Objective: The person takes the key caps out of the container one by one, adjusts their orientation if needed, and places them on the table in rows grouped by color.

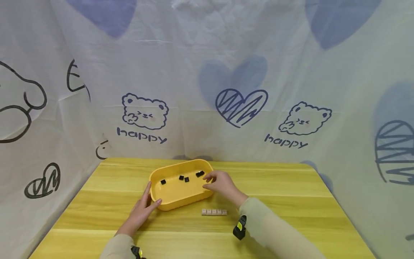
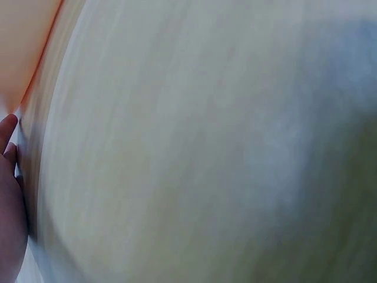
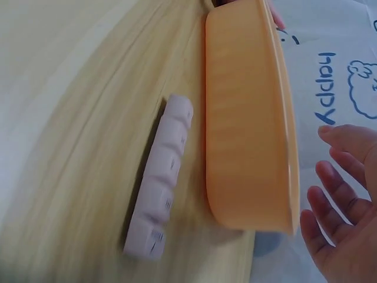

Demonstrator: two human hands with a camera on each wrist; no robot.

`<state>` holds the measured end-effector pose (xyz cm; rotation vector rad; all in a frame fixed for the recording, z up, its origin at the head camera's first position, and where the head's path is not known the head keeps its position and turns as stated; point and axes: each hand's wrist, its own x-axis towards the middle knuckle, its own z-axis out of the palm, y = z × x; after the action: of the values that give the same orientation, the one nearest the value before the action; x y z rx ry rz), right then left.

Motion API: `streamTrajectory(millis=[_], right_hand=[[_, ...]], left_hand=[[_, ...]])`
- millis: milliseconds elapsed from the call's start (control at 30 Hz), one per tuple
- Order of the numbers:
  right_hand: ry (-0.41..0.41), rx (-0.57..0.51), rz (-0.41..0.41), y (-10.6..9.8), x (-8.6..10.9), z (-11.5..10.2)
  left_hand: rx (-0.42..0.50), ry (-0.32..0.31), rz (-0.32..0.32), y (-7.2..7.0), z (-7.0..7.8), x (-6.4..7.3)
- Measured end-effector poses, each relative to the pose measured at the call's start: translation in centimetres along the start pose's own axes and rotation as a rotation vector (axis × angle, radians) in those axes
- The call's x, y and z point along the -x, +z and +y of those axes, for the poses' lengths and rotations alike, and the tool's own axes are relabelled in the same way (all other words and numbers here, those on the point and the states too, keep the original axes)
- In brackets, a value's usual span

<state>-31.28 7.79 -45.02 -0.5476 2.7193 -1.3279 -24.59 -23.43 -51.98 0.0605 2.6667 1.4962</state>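
A shallow yellow plastic tray (image 1: 181,197) sits on the table, with several small black pieces, perhaps keycaps (image 1: 163,182), scattered on its floor. My left hand (image 1: 139,212) touches the tray's near left corner, fingers extended along the end wall and thumb at the front rim. Over the tray's right end hovers my right hand (image 1: 222,185); its fingers are loosely bent and apart, with nothing visible between them in the right wrist view. Several pale pink keycaps (image 3: 156,177) with dark markings stand in a straight row on the table in front of the tray.
The wood-grain table (image 1: 275,216) reaches back to a hanging white cloth (image 1: 194,136) printed with hearts and bears. More of this cloth encloses the left and right sides. Both wrists carry small black cameras (image 1: 239,227).
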Motion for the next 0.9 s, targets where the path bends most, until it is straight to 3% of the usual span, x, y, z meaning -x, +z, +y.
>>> streamTrajectory(millis=[400, 900], right_hand=[[-0.069, 0.022, -0.161, 3.1, -4.4, -0.4], [0.008, 0.085, -0.34, 4.9, -7.3, 0.0]], left_hand=[[0.012, -0.026, 0.001, 0.0, 0.2, -0.1], [-0.001, -0.052, 0.006, 0.0, -0.3, -0.2]])
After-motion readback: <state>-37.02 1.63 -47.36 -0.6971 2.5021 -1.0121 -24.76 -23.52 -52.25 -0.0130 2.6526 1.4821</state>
